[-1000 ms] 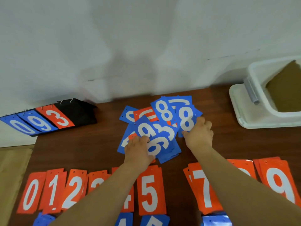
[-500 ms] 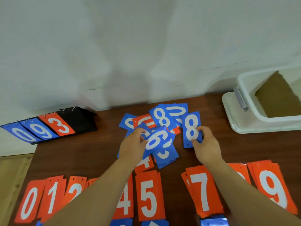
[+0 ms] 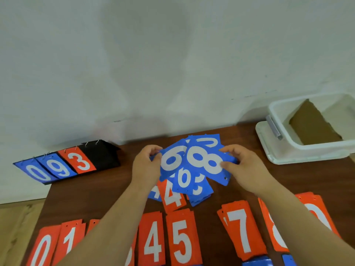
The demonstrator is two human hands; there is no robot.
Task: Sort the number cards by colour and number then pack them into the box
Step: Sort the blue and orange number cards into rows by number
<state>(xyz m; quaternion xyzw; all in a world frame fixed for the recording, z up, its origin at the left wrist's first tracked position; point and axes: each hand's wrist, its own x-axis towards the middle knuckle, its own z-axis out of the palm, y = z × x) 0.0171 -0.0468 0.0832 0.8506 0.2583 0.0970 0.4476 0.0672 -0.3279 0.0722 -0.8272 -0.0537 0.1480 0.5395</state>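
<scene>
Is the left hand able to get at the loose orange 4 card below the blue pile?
Probably not yet: the left hand pinches the blue 6 card, and the orange 4 card has its top under blue cards. Its lower half lies bare, so likely once the 6 is released.

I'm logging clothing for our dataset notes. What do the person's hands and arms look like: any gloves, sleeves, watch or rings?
The left hand and right hand are bare, with no gloves or rings showing. The left forearm and right forearm are uncovered to the picture's edge: no sleeves, watch or bracelet in view.
</scene>
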